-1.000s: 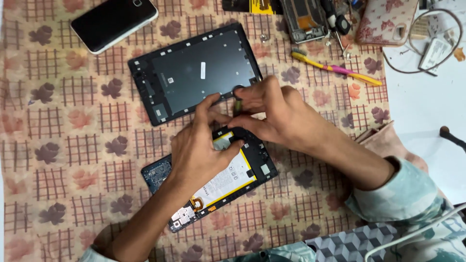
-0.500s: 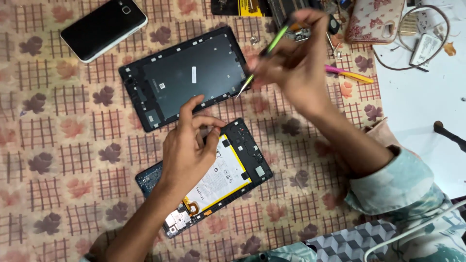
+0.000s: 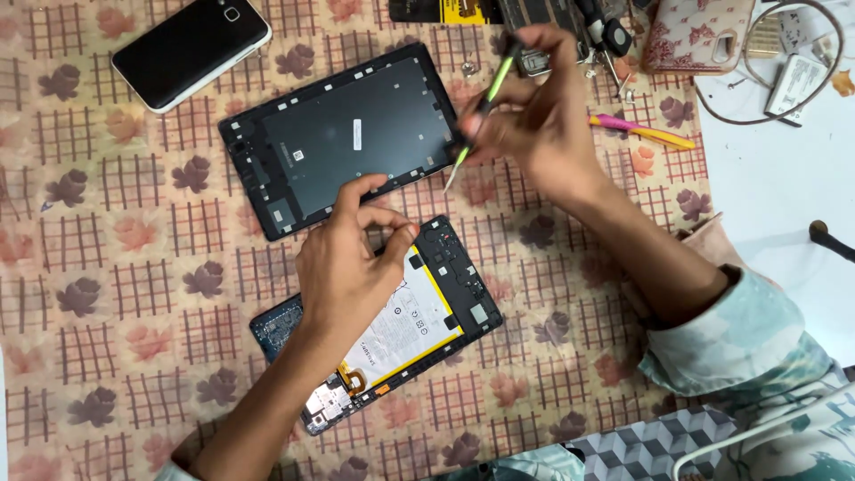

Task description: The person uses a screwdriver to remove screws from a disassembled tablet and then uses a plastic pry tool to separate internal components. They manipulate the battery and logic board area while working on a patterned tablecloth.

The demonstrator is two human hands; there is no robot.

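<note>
**Green-handled tool comes up from the far edge**

A second ago both hands worked together at the far end of the opened tablet (image 3: 392,330); now they are apart. The right hand (image 3: 543,125) has gone to the clutter at the far edge and lifted a slim green-handled tool (image 3: 481,111), pinched in its fingers, tip slanting down over the removed back cover (image 3: 347,138). The left hand (image 3: 352,267) stays on the tablet near the middle of the worktop (image 3: 116,294), thumb and forefinger closed at its far edge; whether they pinch anything I cannot tell. That hand hides much of the battery and board. The tool's tip is too fine to identify, and the far clutter is cut off.
</note>
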